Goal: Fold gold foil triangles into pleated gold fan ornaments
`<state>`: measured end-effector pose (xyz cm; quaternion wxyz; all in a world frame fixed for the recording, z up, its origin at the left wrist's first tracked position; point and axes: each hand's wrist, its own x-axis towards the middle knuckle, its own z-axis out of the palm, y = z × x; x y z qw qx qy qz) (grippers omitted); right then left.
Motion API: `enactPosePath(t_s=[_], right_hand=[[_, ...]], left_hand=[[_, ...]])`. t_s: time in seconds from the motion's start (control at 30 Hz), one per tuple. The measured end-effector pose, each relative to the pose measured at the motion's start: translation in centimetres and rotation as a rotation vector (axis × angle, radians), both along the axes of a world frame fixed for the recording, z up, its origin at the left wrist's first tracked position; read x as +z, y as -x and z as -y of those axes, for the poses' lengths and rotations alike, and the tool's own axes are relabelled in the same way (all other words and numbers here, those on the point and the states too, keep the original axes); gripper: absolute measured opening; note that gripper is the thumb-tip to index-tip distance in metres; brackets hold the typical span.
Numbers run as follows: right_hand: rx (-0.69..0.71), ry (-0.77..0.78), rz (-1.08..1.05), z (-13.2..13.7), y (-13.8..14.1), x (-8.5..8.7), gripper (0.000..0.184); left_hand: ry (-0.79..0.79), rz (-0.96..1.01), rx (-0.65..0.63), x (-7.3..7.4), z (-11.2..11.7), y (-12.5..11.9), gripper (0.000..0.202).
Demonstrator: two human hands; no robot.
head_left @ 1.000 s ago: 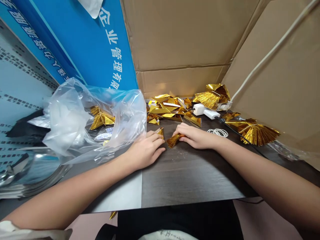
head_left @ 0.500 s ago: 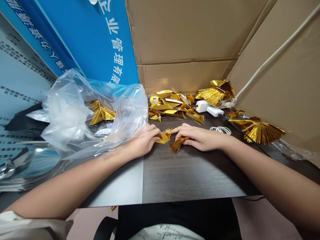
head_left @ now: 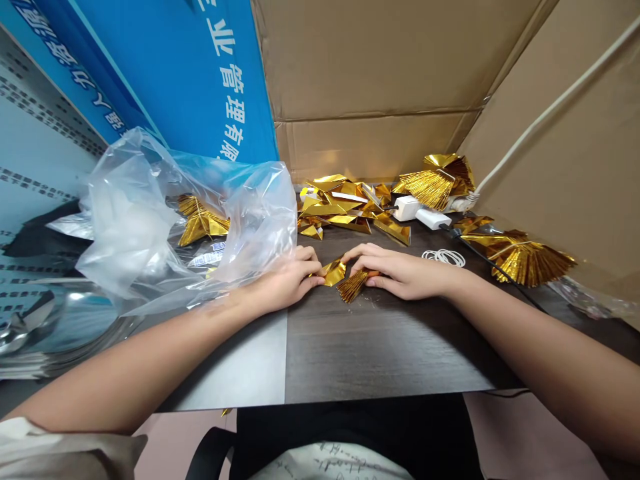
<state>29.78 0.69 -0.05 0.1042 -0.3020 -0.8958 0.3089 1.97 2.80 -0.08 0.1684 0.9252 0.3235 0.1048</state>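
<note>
My left hand (head_left: 287, 280) rests on the dark table (head_left: 380, 347) with its fingers pinched on a small folded gold foil piece (head_left: 334, 271). My right hand (head_left: 400, 272) lies just to the right, fingers curled over a pleated gold foil fan (head_left: 353, 287) that pokes out toward the left. The two hands nearly touch at the fingertips over the gold pieces.
A crumpled clear plastic bag (head_left: 165, 227) holding gold pieces sits at the left. A pile of folded gold foil (head_left: 345, 210), a white charger (head_left: 417, 212) with black cable, white rubber bands (head_left: 444, 257) and pleated gold fans (head_left: 530, 260) lie behind. Cardboard walls (head_left: 380, 80) enclose the back and right.
My left hand slid forward and took hold of the small folded gold piece, lifting it beside the pleated fan. My right hand stayed on the fan.
</note>
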Motion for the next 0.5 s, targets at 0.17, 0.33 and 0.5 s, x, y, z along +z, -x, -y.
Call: enactPosePath(t_s=[0.17, 0.33, 0.5], right_hand=[[-0.011, 0.011, 0.018, -0.1, 0.0, 0.0, 0.026], [-0.029, 0.058, 0.066, 0.2, 0.2, 0.4, 0.03], [-0.008, 0.044, 0.055, 1.0, 0.9, 0.6, 0.029]], left_hand=[[0.016, -0.002, -0.06, 0.5, 0.0, 0.2, 0.02], [-0.065, -0.038, 0.061, 0.1, 0.0, 0.0, 0.023], [-0.149, -0.018, 0.296, -1.3, -0.4, 0.2, 0.017]])
